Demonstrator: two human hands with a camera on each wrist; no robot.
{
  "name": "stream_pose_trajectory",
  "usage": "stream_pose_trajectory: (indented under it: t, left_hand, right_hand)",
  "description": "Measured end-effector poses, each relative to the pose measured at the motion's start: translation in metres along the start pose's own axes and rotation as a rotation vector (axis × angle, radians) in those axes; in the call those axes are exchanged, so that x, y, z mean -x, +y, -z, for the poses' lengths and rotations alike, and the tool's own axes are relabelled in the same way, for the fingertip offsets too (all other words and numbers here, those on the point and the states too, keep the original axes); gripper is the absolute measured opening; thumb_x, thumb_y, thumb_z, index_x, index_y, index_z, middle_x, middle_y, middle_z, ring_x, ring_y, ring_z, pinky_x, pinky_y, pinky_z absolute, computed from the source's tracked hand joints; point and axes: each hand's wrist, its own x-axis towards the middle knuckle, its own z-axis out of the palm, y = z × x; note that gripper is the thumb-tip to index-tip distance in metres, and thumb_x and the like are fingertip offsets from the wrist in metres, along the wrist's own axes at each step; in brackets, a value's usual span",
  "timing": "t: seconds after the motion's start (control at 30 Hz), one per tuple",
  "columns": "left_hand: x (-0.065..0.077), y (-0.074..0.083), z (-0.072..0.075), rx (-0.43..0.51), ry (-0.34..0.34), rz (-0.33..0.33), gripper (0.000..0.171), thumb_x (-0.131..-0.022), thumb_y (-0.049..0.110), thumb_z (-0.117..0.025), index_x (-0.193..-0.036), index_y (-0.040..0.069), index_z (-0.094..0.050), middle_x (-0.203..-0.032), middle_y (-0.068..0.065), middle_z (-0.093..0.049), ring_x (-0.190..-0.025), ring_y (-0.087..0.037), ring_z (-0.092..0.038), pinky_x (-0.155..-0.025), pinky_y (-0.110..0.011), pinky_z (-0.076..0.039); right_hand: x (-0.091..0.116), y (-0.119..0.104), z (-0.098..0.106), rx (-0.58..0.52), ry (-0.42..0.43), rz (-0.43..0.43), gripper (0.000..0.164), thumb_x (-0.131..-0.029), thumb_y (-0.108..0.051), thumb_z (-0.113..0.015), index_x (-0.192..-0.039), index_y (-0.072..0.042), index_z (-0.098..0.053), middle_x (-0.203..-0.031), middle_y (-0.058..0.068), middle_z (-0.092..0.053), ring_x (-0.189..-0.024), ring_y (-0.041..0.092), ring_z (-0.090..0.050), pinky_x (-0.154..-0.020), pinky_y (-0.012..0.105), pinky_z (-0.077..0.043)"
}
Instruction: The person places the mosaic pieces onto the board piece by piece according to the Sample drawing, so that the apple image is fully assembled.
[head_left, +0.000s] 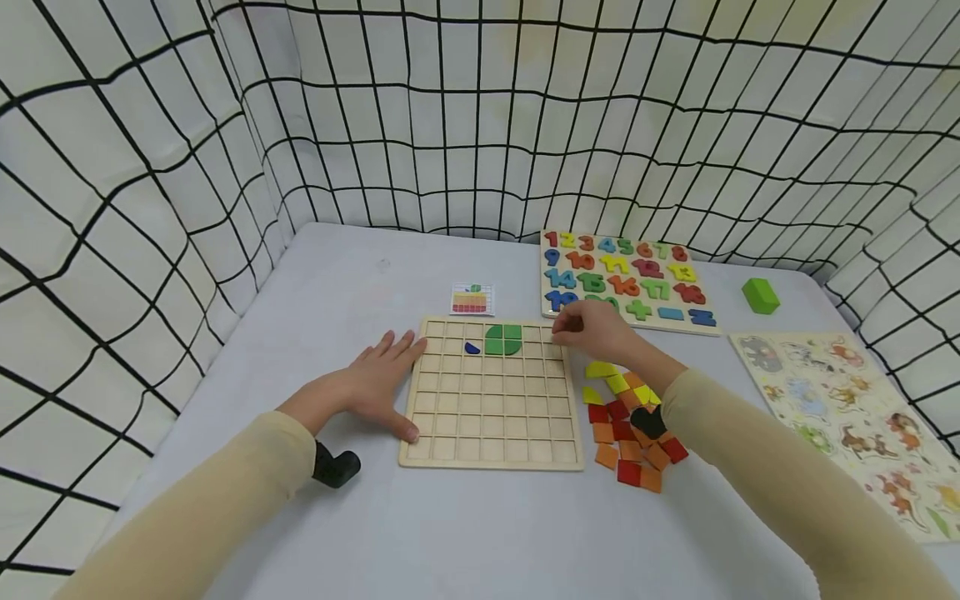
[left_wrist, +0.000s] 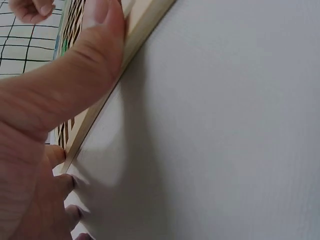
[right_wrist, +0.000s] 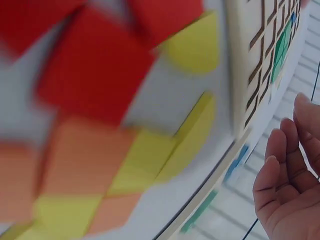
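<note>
A wooden grid board (head_left: pixel 491 466) lies on the table with a green shape of several quarter pieces (head_left: pixel 503 340) and a small blue piece (head_left: pixel 472 348) in its upper cells. My left hand (head_left: pixel 375 383) rests on its left edge, fingers spread; the thumb (left_wrist: pixel 95 55) lies over the rim. Above the board's upper right corner hovers my right hand (head_left: pixel 596 329). Its fingers (right_wrist: pixel 295 180) are loosely bent, and no piece shows between them. Loose red, orange and yellow pieces (head_left: pixel 628 475) lie right of the board, below that hand. A small pattern card (head_left: pixel 472 299) lies behind the board.
A number puzzle (head_left: pixel 622 279) lies at the back right, with a green block (head_left: pixel 761 296) beside it. An animal puzzle board (head_left: pixel 847 425) occupies the right side. Black netting (head_left: pixel 480 117) surrounds the table's back and sides.
</note>
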Motion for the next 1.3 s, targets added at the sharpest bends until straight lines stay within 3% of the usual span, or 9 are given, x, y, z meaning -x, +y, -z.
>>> stream_pose_trajectory:
  t: [0.2, 0.43, 0.6, 0.87, 1.07, 1.3]
  left_hand:
    - [0.003, -0.007, 0.001, 0.015, 0.03, -0.052, 0.13, -0.071, 0.058, -0.088, -0.162, -0.002, -0.017, -0.169, -0.03, -0.012, -0.155, -0.055, -0.007, -0.124, -0.067, -0.017]
    - [0.004, -0.006, 0.002, 0.015, 0.02, -0.046, 0.131, -0.071, 0.059, -0.087, -0.162, -0.001, -0.016, -0.169, -0.029, -0.01, -0.155, -0.055, -0.005, -0.124, -0.068, -0.016]
    - [0.005, -0.003, 0.002, 0.008, 0.006, -0.031, 0.133, -0.071, 0.06, -0.087, -0.163, -0.001, -0.013, -0.17, -0.029, -0.007, -0.155, -0.055, -0.003, -0.122, -0.071, -0.014]
    - [0.005, 0.0, 0.003, -0.01, -0.007, -0.016, 0.133, -0.071, 0.059, -0.087, -0.163, -0.002, -0.011, -0.17, -0.029, -0.006, -0.155, -0.054, -0.002, -0.122, -0.071, -0.013]
    - [0.007, 0.003, 0.005, -0.013, -0.009, -0.009, 0.133, -0.071, 0.058, -0.088, -0.163, -0.002, -0.011, -0.17, -0.029, -0.006, -0.155, -0.054, -0.002, -0.122, -0.071, -0.014]
    - [0.007, 0.004, 0.005, -0.009, -0.009, -0.01, 0.134, -0.071, 0.058, -0.088, -0.163, -0.001, -0.011, -0.17, -0.029, -0.005, -0.155, -0.055, -0.002, -0.122, -0.072, -0.013]
  right_hand:
    - [0.024, 0.037, 0.02, 0.005, -0.003, -0.083, 0.015, -0.098, -0.017, -0.07, -0.108, -0.006, -0.073, -0.103, 0.01, -0.071, -0.093, 0.024, -0.061, -0.084, 0.032, -0.053]
    - [0.043, 0.061, 0.027, 0.021, -0.059, -0.119, 0.02, -0.097, -0.011, -0.07, -0.116, -0.006, -0.074, -0.109, 0.011, -0.073, -0.099, 0.025, -0.062, -0.089, 0.035, -0.055]
    - [0.053, 0.063, 0.023, 0.011, -0.082, -0.095, 0.019, -0.096, -0.008, -0.071, -0.114, -0.007, -0.075, -0.11, 0.009, -0.074, -0.098, 0.023, -0.062, -0.086, 0.032, -0.057]
    - [0.066, 0.052, 0.008, 0.006, -0.118, 0.02, 0.021, -0.094, -0.013, -0.074, -0.115, -0.008, -0.076, -0.109, 0.006, -0.073, -0.099, 0.02, -0.06, -0.084, 0.029, -0.054]
    - [0.058, 0.046, 0.006, 0.1, -0.063, -0.022, 0.029, -0.095, -0.013, -0.072, -0.124, -0.008, -0.073, -0.114, 0.011, -0.066, -0.106, 0.026, -0.059, -0.09, 0.038, -0.057]
    - [0.046, 0.046, 0.003, 0.131, -0.082, -0.004, 0.02, -0.093, -0.015, -0.076, -0.113, -0.012, -0.075, -0.113, 0.009, -0.065, -0.108, 0.027, -0.058, -0.095, 0.041, -0.056]
